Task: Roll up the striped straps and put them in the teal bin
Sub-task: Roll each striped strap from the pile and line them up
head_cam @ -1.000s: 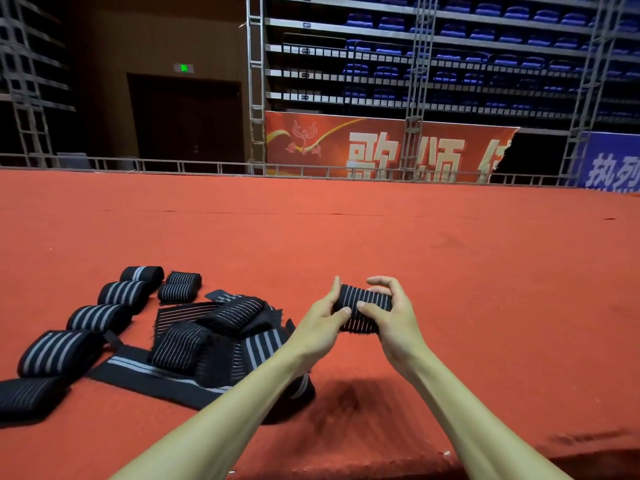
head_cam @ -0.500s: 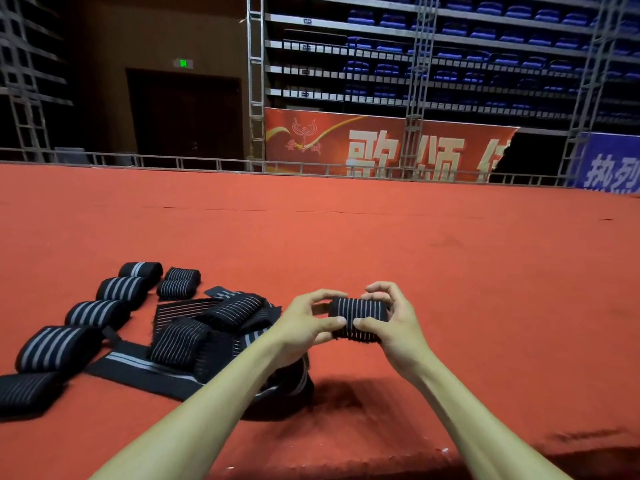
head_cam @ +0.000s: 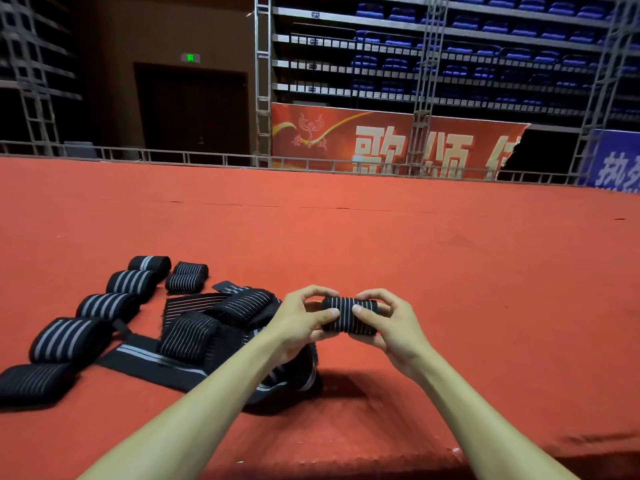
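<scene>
A tight roll of black strap with thin white stripes point(head_cam: 346, 313) is held in the air between both hands. My left hand point(head_cam: 301, 320) pinches its left end and my right hand point(head_cam: 388, 323) wraps its right end, thumbs on the front. A heap of loose and half-rolled striped straps point(head_cam: 214, 323) lies on the red carpet to the left, partly behind my left forearm. Several finished rolls point(head_cam: 69, 337) lie in a curved row further left. No teal bin is in view.
The red carpet point(head_cam: 450, 271) stretches far ahead and to the right. Its near edge point(head_cam: 519, 455) drops off at the bottom right. A metal rail point(head_cam: 207, 157), scaffold towers and a red banner point(head_cam: 381, 140) stand at the far end.
The roll has turned from tilted to level between my hands and sits slightly lower. My left fingers have closed around its left end.
</scene>
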A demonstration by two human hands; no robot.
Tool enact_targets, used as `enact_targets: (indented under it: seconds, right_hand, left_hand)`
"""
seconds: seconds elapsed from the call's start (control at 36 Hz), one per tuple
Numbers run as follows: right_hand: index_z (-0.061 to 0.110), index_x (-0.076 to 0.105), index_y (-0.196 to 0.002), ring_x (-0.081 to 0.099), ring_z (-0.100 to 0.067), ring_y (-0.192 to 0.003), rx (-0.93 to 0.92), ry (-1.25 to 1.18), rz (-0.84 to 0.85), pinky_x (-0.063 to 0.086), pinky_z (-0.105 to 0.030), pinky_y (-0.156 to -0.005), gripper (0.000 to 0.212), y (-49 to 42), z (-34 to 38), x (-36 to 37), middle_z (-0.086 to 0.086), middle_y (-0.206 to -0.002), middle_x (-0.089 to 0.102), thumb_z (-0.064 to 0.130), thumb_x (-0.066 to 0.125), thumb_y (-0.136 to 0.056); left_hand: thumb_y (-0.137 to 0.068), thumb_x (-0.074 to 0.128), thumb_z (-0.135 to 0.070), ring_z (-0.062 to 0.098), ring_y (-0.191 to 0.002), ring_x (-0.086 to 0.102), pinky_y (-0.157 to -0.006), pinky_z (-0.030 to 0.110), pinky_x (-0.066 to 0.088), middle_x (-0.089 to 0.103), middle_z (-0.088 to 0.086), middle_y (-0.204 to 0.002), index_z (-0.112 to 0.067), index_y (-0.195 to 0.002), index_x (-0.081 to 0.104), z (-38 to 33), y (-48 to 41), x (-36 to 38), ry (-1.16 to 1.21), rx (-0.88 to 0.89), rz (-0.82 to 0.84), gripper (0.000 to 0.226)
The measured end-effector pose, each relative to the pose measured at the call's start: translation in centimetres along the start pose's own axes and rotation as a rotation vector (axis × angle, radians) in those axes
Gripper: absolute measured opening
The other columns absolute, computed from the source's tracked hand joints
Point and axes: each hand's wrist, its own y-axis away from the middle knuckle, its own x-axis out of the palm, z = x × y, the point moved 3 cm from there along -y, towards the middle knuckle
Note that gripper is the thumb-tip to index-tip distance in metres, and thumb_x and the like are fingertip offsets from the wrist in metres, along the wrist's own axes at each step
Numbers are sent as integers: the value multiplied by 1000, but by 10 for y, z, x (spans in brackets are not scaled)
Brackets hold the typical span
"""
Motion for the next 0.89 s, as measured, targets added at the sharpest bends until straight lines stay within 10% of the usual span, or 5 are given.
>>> enact_targets:
  seconds: [0.89]
  right_hand:
    - [6,66,-97,65,-28,-78,86,199,196,61,-46,-72,24,-237,-18,175,-11,-90,59,-10,72,-81]
  left_hand:
    - [-90,60,11,32,-93,66,-71,36,62,58,17,-118,-9,-99,64,-74,-140,-221,-364,66,-192,22]
